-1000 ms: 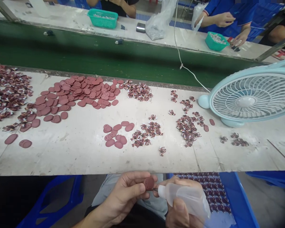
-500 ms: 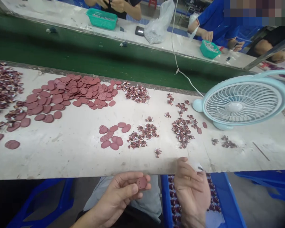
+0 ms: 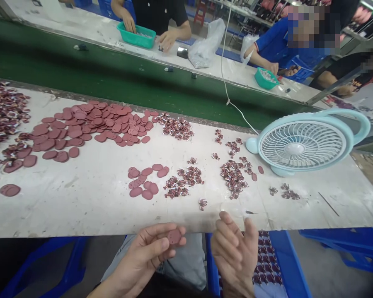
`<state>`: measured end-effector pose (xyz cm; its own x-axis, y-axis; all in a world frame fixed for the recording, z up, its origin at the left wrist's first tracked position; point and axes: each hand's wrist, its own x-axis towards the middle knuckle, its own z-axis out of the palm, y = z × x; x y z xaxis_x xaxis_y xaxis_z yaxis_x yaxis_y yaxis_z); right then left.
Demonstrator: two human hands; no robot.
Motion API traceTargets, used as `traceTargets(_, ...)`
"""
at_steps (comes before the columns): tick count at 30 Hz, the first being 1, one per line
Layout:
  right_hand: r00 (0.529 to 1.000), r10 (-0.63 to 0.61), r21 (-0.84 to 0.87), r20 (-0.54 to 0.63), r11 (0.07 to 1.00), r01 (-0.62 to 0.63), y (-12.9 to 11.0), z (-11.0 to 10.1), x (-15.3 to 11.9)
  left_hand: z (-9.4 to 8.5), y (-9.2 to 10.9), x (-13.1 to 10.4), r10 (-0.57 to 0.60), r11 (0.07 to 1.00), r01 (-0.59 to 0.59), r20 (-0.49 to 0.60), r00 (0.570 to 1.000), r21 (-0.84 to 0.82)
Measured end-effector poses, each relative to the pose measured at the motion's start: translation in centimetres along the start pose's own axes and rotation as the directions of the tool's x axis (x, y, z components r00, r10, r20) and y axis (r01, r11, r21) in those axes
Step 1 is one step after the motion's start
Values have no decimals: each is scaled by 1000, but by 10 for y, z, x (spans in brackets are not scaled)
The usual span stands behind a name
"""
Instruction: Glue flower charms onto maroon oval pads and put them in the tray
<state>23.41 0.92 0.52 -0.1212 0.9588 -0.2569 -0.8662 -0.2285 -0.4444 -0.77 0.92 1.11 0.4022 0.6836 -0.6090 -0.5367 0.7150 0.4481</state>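
Note:
Pinched between the thumb and fingers of my left hand (image 3: 155, 246) is a reddish-brown oval disc (image 3: 174, 236) with small holes in its face, just off the table's front edge. My right hand (image 3: 234, 248) is raised to the right, its fingers curled. At its fingertips shows a blurred translucent thing (image 3: 234, 209) with a thin dark tip; its kind is unclear. Ahead lie a small group of oval discs (image 3: 136, 191), a cluster of small brown-and-white figure-like pieces (image 3: 183, 182) and a lone such piece (image 3: 202, 204).
A large heap of discs (image 3: 96, 118) lies back left, beside more small pieces (image 3: 4, 107). A light-blue fan (image 3: 295, 149) stands at the right. Below the table edge, a blue tray (image 3: 294, 265) holds rows of brown pieces. Across a green channel (image 3: 112, 70), people work with green baskets (image 3: 136, 39).
My view has tilted up and shifted slightly. My right hand has turned, its thumb now apart from the curled fingers. My left hand keeps the disc. A co-worker opposite now reaches into a basket.

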Motion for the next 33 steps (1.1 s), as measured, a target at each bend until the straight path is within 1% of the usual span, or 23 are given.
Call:
traceTargets(1, 993, -104, -334, -58, 939, 79, 3, 4, -1, -1, 0, 0, 0, 1000, 0, 4, 1000, -5)
traceTargets(2, 970, -240, -653, -40, 741, 157, 5, 8, 0, -1, 0, 0, 1, 1000, -1, 9, 1000, -13)
traceTargets(3, 937, -341, -877, 68, 428, 219, 5, 11, 3, -2, 0, 0, 4, 1000, -4, 15, 1000, -24)
traceTargets(4, 905, -367, -962, 214, 80, 260, 5, 13, 7, -2, 0, 0, 6, 999, -6, 20, 1000, -36)
traceTargets(5, 883, -320, -933, 343, -224, 282, 4, 14, 13, -2, 0, 0, 6, 999, -5, 25, 1000, -47)
traceTargets(6, 878, -222, -845, 425, -445, 297, 2, 14, 19, -2, 0, 0, 4, 998, -2, 26, 1000, -56)
traceTargets(7, 882, -115, -751, 456, -582, 312, 0, 14, 25, -1, 1, 0, -1, 998, 3, 26, 1000, -59)
traceTargets(8, 896, -35, -682, 442, -662, 311, -2, 13, 30, -1, 2, 0, -5, 998, 6, 27, 1000, -59)
traceTargets(10, 921, 32, -619, 388, -731, 287, -6, 12, 36, 0, 3, -2, -5, 998, 7, 31, 1000, -56)
traceTargets(12, 939, 30, -612, 343, -751, 247, -8, 14, 35, -1, 4, -3, -4, 999, 5, 33, 999, -53)
traceTargets(13, 941, 11, -632, 337, -739, 235, -9, 16, 32, -2, 3, -3, -3, 999, 5, 34, 999, -54)
traceTargets(14, 937, -19, -672, 349, -702, 236, -9, 18, 28, -3, 3, -2, -1, 998, 2, 32, 999, -56)
traceTargets(15, 927, -65, -732, 370, -635, 248, -10, 22, 24, -3, 2, -2, 5, 998, -3, 29, 1000, -56)
traceTargets(16, 917, -122, -804, 380, -534, 262, -10, 26, 18, -3, 2, -1, 13, 999, -12, 25, 1000, -51)
traceTargets(17, 909, -181, -872, 375, -400, 280, -9, 31, 13, -3, 1, 1, 25, 999, -24, 19, 999, -39)
traceTargets(19, 917, -253, -951, 308, -100, 291, -7, 41, 3, -1, -1, 3, 59, 998, -59, 5, 998, 2)
traceTargets(21, 949, -240, -957, 203, 159, 245, -1, 50, -4, 2, -2, 4, 100, 994, -100, -5, 995, 52)
traceTargets(22, 963, -218, -941, 157, 263, 213, 3, 54, -6, 3, -3, 5, 122, 990, -122, -1, 993, 70)
traceTargets(23, 974, -191, -924, 119, 339, 179, 7, 56, -8, 4, -4, 5, 137, 987, -137, 9, 991, 79)
traceTargets(25, 986, -156, -905, 60, 409, 119, 15, 57, -9, 5, -7, 6, 155, 985, -158, 47, 987, 71)
traceTargets(29, 990, -139, -887, -10, 459, 55, 25, 51, -10, 5, -10, 7, 174, 983, -179, 123, 977, 29)
traceTargets(31, 993, -116, -873, -37, 487, 24, 26, 48, -9, 6, -10, 8, 184, 982, -188, 119, 976, 24)
traceTargets(33, 995, -89, -871, -52, 492, -1, 24, 47, -9, 7, -9, 8, 187, 980, -192, 96, 978, 48)
